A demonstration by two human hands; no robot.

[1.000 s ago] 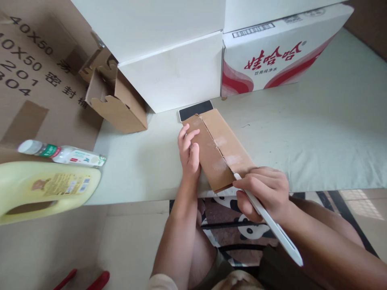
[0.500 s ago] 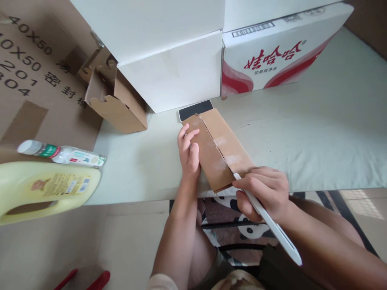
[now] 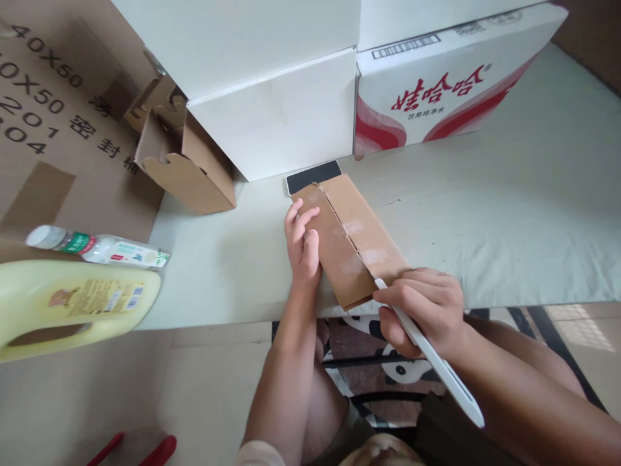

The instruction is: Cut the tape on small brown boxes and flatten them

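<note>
Here the left hand [image 3: 303,243] lies flat, fingers spread, on the cardboard box [image 3: 352,236], while the right hand [image 3: 422,310] pinches a white cutter [image 3: 436,366] at its seam.

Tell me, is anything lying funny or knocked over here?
Yes. The water bottle and yellow jug lie on their sides at the left, and the small open carton sits tilted, flaps up, against the white box.
</note>
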